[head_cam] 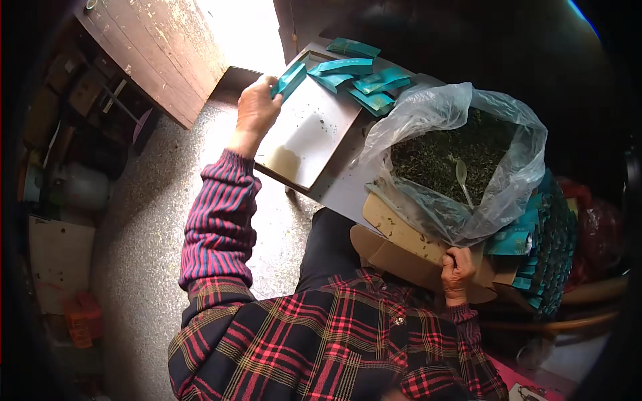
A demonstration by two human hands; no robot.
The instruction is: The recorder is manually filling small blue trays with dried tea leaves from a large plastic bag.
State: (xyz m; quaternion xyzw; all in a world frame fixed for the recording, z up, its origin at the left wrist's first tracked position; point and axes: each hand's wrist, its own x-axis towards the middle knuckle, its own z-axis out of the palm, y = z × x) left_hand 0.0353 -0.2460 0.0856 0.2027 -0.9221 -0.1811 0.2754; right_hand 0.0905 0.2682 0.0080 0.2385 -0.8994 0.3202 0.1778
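My left hand grips a teal foil packet over the far left edge of a shallow white tray. Several similar teal packets lie at the tray's far end and beside it. My right hand, fingers curled, rests by the flap of a cardboard box; whether it pinches anything is hidden. Just beyond it, a clear plastic bag lies open, full of dark dried leaves that look like tea. A translucent plastic spoon sits on the leaves.
Many teal packets stand in packed rows on the right, next to a red plastic bag. Leaf crumbs dot the tray and box flap. A wooden door is at the upper left; an orange basket stands low on the left.
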